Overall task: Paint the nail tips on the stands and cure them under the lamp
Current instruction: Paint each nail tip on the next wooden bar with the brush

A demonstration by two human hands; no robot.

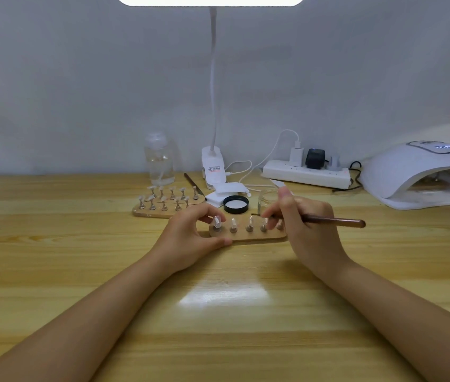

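Held at frame centre: left hand (190, 232) pinching stand (248, 235) end, right hand (305, 219) gripping brush (331, 221). Stand's long axis left-right on worktop (218, 299), between hands; right hand nearer the nail tips (250, 222).

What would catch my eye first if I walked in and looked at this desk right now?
Probably the two hands at the middle of the wooden table: the left hand steadies a small wooden stand of nail tips, while the right hand holds a brown brush over it. Next, the white curing lamp at the far right, and a second stand behind.
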